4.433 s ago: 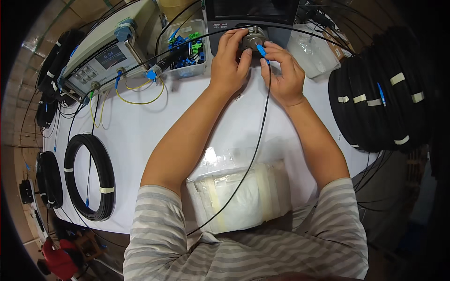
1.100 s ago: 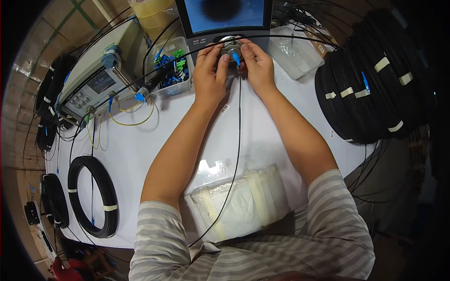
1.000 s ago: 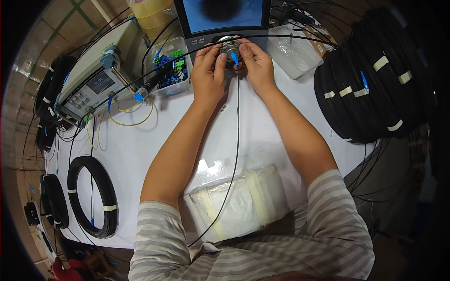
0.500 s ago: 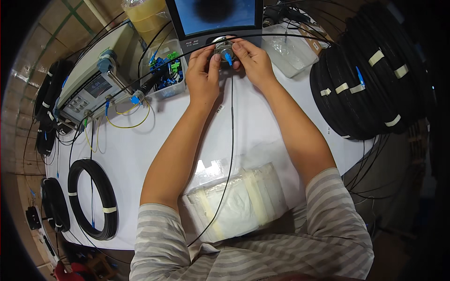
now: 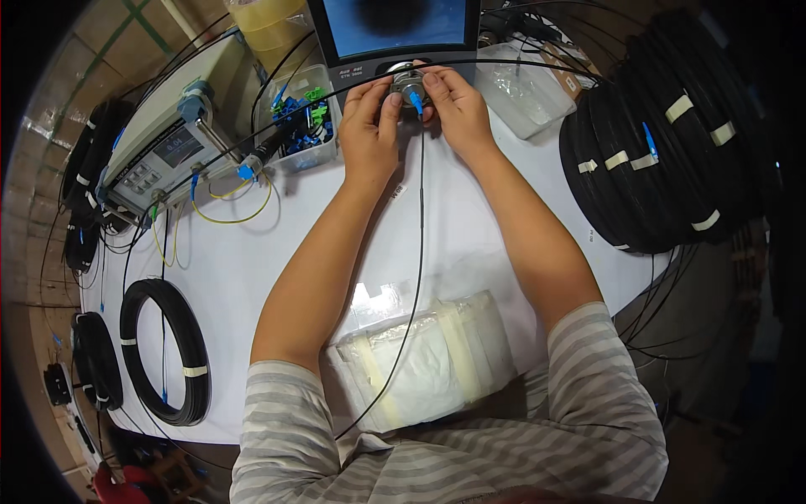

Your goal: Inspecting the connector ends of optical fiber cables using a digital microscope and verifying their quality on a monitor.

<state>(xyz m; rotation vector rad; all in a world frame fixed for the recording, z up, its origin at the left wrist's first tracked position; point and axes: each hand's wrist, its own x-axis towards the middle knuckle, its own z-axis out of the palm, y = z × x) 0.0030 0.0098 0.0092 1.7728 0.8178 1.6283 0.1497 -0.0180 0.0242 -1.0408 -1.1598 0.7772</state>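
A small blue plastic fibre connector [image 5: 416,102] on the end of a thin black cable [image 5: 417,252] sits at the far edge of the white tabletop [image 5: 252,260], pressed against a round grey metal port [image 5: 406,81] just below a dark-framed monitor with a blue screen [image 5: 395,29]. The right hand [image 5: 457,109] pinches the connector between its fingertips, while the left hand [image 5: 369,126] curls its fingers against the port's side. Left of the hands, a clear plastic box [image 5: 300,126] holds blue and green connectors. To the right, a clear tray [image 5: 525,97] holds small clear bags. Near the front edge lies a taped white plastic-wrapped bundle [image 5: 424,361].
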